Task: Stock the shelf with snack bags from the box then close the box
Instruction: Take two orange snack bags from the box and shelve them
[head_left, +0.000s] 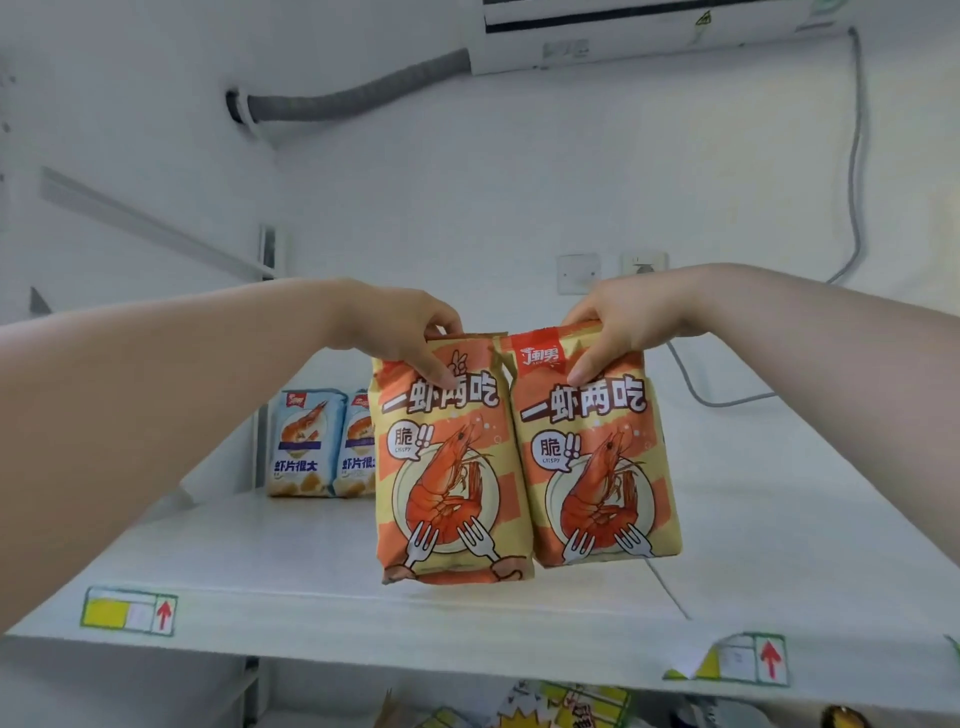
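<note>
My left hand (402, 332) pinches the top edge of an orange and yellow shrimp snack bag (447, 478). My right hand (631, 325) grips the top of a second, matching bag (597, 467) just to its right. Both bags hang upright and side by side, touching, over the white top shelf (311, 582), with their bottoms close to its surface. Two light blue shrimp chip bags (306, 447) stand at the back left of the same shelf, the right one partly hidden behind the left orange bag. The box is out of view.
Price tags with red arrows (130, 610) (748, 660) sit on the shelf's front lip. The white wall behind holds sockets (608, 270), a grey cable (852, 156) and an air conditioner (649, 31). Yellow packaging (561, 706) shows below the shelf.
</note>
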